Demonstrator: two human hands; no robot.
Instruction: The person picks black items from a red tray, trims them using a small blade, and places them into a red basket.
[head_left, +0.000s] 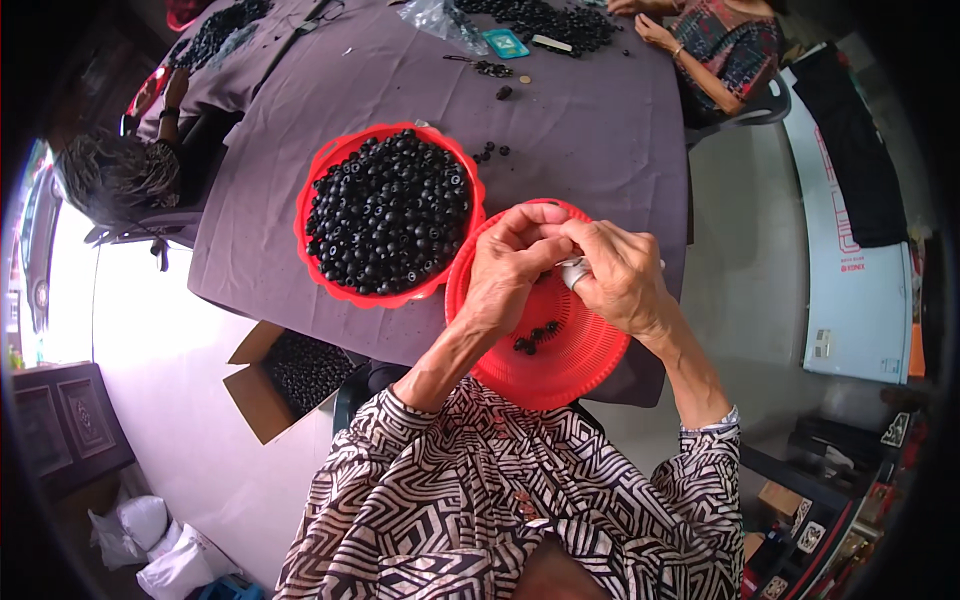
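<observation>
We see a few small, round black pieces (537, 335) in the round red slatted plastic basket (545, 398), which overlaps the near edge of the purple-grey, cloth-covered surface (600, 140), presumably so anything dropped lands inside. Above it, the left hand (503, 272) has its fingertips drawn into a pinch, on what we cannot tell; the right hand (622, 272) meets it, apparently clasping a small pale object (575, 272). Just left, a scallop-rimmed red plastic bowl (303, 245) heaped with similar pieces stands by the near edge, seemingly for easy reach.
</observation>
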